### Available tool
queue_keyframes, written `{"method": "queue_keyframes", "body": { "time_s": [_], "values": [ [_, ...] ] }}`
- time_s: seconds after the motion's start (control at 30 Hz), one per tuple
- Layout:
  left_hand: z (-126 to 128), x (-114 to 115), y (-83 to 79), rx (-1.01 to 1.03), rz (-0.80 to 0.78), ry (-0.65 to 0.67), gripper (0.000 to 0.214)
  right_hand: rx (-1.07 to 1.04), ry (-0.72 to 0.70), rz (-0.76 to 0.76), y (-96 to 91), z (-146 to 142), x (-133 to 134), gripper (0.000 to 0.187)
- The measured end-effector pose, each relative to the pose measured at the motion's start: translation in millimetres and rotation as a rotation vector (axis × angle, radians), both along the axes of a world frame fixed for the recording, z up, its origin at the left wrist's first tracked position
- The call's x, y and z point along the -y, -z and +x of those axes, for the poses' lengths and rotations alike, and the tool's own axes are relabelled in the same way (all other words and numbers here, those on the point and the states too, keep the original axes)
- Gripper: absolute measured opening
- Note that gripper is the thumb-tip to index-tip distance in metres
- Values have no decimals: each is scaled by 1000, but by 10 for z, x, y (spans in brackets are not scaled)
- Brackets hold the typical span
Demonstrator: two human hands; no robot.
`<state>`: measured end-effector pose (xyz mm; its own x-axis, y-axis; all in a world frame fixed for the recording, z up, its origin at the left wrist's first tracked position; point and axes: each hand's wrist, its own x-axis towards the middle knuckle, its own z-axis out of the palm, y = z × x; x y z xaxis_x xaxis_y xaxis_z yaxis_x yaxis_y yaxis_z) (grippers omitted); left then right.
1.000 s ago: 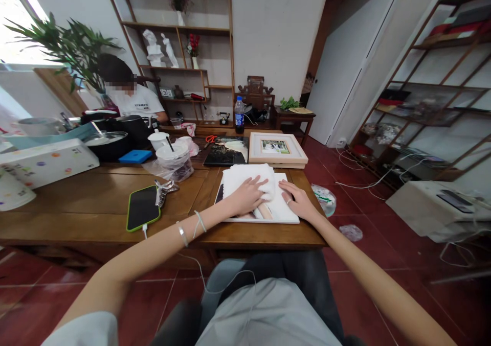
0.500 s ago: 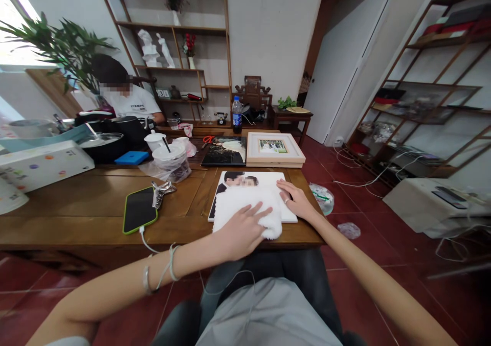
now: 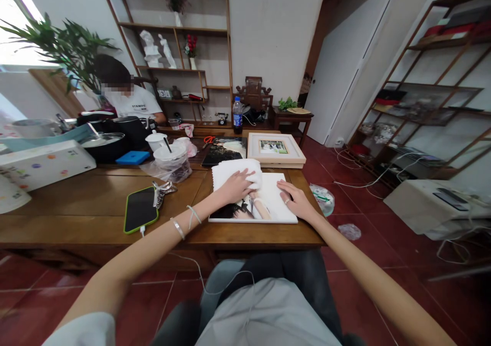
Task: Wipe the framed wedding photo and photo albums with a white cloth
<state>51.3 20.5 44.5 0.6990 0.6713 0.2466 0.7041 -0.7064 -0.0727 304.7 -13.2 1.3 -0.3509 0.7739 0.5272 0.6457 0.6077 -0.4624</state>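
Observation:
A white cloth (image 3: 225, 171) lies over the upper left part of a white photo panel (image 3: 278, 210), which rests flat on the wooden table. My left hand (image 3: 238, 184) presses on the cloth from above, its fingers spread and stretched out. The cloth hides the top of the printed picture; dark and pale parts of the print show below it. At the panel's right edge, my right hand (image 3: 294, 199) lies flat with fingers extended, touching the white surface.
Behind the panel lie a dark picture panel (image 3: 220, 153) and a pale framed photo (image 3: 293, 154). A phone (image 3: 141, 210) with a charging cable lies to the left, near a bagged cup (image 3: 169, 154). A bottle (image 3: 237, 118) stands farther back. Another person (image 3: 134, 100) sits at the far left.
My left hand and the white cloth have moved away from me, up the panel and slightly left, uncovering the lower print. My right hand has stayed at the panel's right edge.

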Motion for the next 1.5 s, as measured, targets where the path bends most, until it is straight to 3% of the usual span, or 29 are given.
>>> {"method": "queue_keyframes", "body": {
  "time_s": [0.13,0.37,0.5,0.63,0.93,1.07,1.23,1.5],
  "values": [
    [-9,240,-22,-31,-44,76,30,5,-3,3,-7,-4,4,35],
    [98,1197,-155,-114,-95,184,24,-8,-11,13,2,3,-3,35],
    [86,1496,-149,-124,-98,278,22,3,-13,12,10,6,-12,34],
    [12,1358,-131,-64,-115,306,23,4,-13,7,10,6,-10,35],
    [-203,223,-87,26,-145,189,30,-8,-10,8,15,9,-14,34],
    [-233,-14,-11,54,-104,133,33,-21,-19,-8,1,9,-5,35],
    [-202,181,36,68,-67,73,31,-21,-8,-20,-19,2,12,35],
    [-213,1218,-39,-13,-102,178,23,-14,-4,-14,-24,-7,20,35]
  ]
}}
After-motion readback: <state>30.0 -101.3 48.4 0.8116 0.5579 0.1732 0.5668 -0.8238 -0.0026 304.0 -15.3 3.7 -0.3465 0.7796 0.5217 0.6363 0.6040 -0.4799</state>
